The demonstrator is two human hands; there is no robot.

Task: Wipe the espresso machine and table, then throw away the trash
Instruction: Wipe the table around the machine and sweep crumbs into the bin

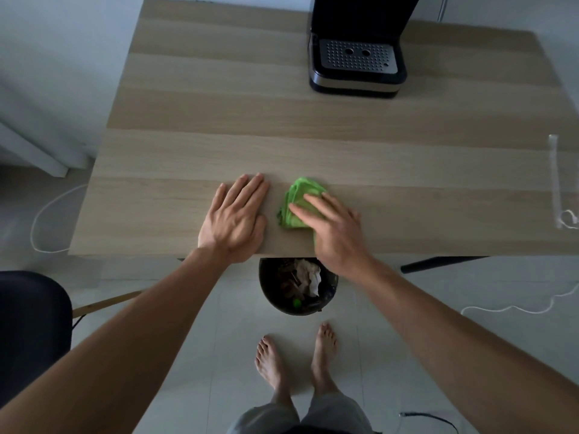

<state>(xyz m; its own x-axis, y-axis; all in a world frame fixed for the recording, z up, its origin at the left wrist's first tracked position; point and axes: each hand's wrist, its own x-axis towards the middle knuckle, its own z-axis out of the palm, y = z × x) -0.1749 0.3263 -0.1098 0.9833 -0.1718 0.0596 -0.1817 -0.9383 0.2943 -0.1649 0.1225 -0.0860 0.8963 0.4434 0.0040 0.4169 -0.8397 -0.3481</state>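
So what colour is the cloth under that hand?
Bright green: the cloth under the right hand shows clearly in the head view.

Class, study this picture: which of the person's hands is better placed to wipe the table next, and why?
Right. The right hand presses straight fingers on the green cloth on the table; the left hand lies flat on bare wood beside it, apart from it.

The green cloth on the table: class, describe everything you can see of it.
The green cloth is bright lime, soft-looking fabric, bunched in loose folds, not spread flat. It lies on the wooden table near its front edge, above the floor bin. The right hand presses straight fingers on it, hiding its near right part. The left hand rests flat beside it, apart.
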